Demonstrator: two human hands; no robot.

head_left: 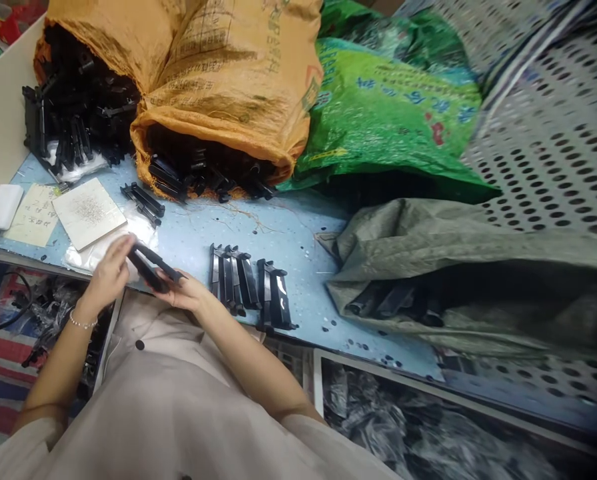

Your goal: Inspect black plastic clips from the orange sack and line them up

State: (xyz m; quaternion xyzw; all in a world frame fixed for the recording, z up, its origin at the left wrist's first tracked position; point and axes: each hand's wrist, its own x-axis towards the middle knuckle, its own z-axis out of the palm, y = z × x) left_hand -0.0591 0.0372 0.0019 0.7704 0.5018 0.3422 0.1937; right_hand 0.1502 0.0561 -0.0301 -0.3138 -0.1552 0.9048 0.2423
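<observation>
Close to the table's front edge, my left hand has its fingers closed on the upper end of a long black plastic part. My right hand grips the lower end, its thumb lying along the top. Two long black lengths show between the hands; whether they are one piece or two I cannot tell. To the right of my hands, several similar black parts lie side by side in a row. A few more black parts rest beyond my left hand, near a square pale board on white plastic.
Two orange woven sacks full of black parts stand at the back. Right of them are a green sack and a grey sack with dark parts inside. A white device with a cable sits beside a handwritten note.
</observation>
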